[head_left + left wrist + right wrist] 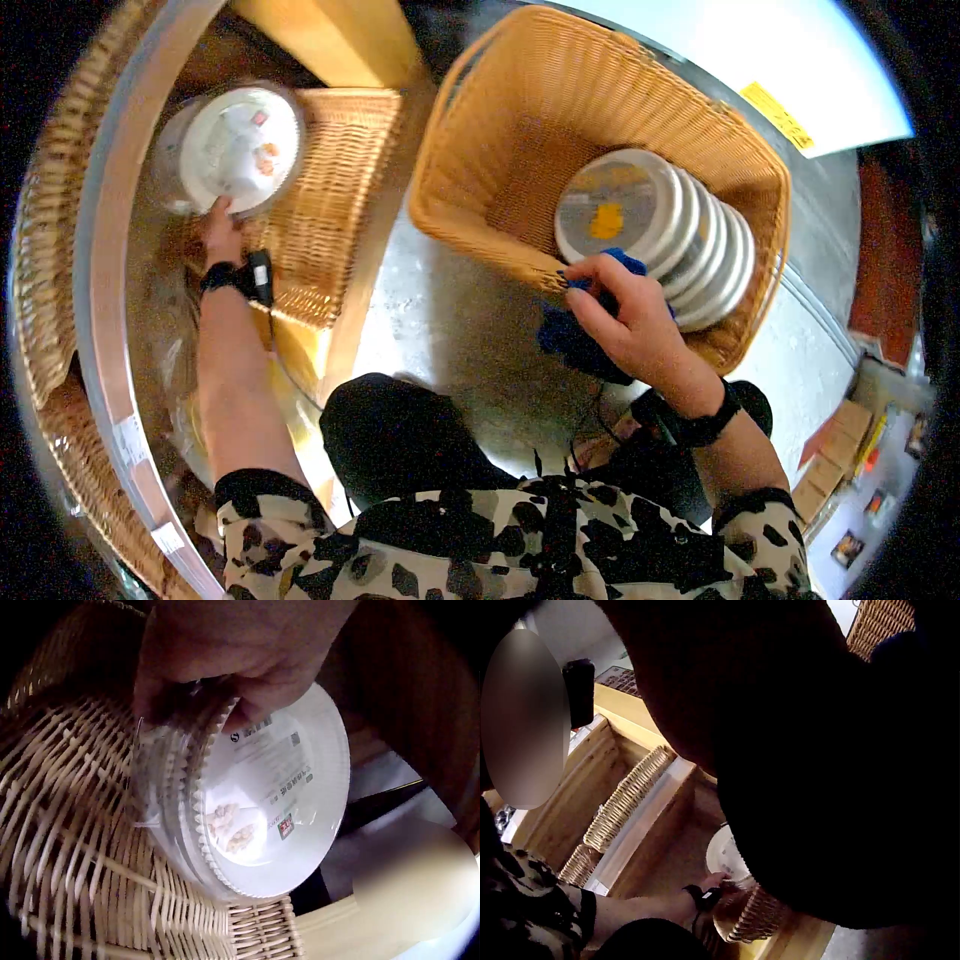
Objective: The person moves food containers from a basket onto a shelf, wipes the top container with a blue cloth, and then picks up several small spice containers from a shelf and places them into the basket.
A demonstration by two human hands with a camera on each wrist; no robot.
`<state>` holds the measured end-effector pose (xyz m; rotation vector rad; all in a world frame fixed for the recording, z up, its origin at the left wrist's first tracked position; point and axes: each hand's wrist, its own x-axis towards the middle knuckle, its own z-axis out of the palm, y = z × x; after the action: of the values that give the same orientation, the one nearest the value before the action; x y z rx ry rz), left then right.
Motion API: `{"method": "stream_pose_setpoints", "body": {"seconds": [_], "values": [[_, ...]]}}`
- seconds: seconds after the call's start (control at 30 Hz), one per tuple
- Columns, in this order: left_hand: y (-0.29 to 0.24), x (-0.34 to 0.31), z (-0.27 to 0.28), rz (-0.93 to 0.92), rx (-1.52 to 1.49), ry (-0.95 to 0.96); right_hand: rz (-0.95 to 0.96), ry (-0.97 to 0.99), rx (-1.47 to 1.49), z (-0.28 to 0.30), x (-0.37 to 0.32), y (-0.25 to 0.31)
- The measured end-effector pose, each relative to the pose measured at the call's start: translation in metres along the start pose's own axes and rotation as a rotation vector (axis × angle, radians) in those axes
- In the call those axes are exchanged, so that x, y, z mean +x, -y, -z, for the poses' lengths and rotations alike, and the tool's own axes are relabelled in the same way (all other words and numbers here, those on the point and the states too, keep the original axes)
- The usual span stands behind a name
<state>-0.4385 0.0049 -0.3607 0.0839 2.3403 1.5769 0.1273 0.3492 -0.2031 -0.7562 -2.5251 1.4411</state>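
In the head view my left hand [222, 238] holds a round, clear-sided container with a white printed face [243, 150] by its near edge. The left wrist view shows the thumb and fingers of my left hand [232, 652] gripping the container's toothed rim [206, 780]; the container is tilted over woven wicker. My right hand [640, 320], fingers curled, holds a dark blue cloth [582, 345] at the near rim of a large wicker basket [480, 235]. Inside that basket, several round containers with pale rims [715, 245] stand on edge in a row.
A shallow wicker tray [345, 190] sits within the wooden shelf unit [105, 270] on the left. More wicker [50, 330] lies beyond its outer rail. Concrete floor [420, 300] lies between shelf and basket. A white surface with a yellow label [778, 115] borders the upper right.
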Motion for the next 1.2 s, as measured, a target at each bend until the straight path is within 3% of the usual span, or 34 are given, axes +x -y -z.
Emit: {"method": "stream_pose_setpoints", "body": {"seconds": [0.03, 0.1, 0.13, 0.2, 0.3, 0.37, 0.5, 0.63, 0.7, 0.77, 0.87, 1.1, 1.2], "values": [[-0.012, -0.008, 0.004, 0.025, -0.077, 0.005, 0.012, 0.007, -0.014, -0.001, 0.0, 0.0], [-0.051, -0.061, -0.04, 0.06, -0.216, 0.001, -0.013, 0.042, -0.026, 0.0, 0.001, 0.003], [-0.105, -0.118, -0.076, 0.116, -0.13, -0.239, -0.052, 0.069, -0.045, -0.001, 0.002, 0.009], [-0.081, -0.088, -0.067, 0.143, -0.169, -0.326, 0.025, -0.014, 0.049, -0.008, 0.0, 0.006], [-0.068, -0.065, -0.066, 0.202, -0.269, -0.391, -0.1, 0.06, -0.023, -0.003, 0.003, 0.014], [-0.072, -0.069, -0.07, 0.159, -0.263, -0.367, -0.139, 0.088, -0.038, 0.0, 0.005, 0.016], [-0.071, -0.053, -0.062, 0.09, -0.24, -0.315, -0.037, 0.03, -0.025, -0.006, 0.007, 0.009], [-0.082, -0.063, -0.07, 0.181, -0.286, -0.363, -0.029, 0.016, 0.007, -0.008, 0.007, 0.011], [-0.07, -0.056, -0.062, 0.071, -0.185, -0.212, -0.069, 0.03, 0.01, -0.007, 0.008, 0.014], [-0.067, -0.048, -0.057, 0.2, -0.281, -0.136, -0.107, 0.056, 0.002, -0.005, 0.008, 0.014], [-0.051, -0.032, -0.047, 0.248, -0.271, -0.024, -0.036, 0.03, 0.019, -0.008, 0.008, 0.011], [-0.068, -0.065, -0.061, 0.133, -0.226, -0.145, -0.054, 0.024, 0.033, -0.009, 0.006, 0.008], [-0.057, -0.059, -0.052, 0.082, -0.087, -0.042, -0.064, 0.028, 0.025, -0.007, 0.007, 0.009]]}}
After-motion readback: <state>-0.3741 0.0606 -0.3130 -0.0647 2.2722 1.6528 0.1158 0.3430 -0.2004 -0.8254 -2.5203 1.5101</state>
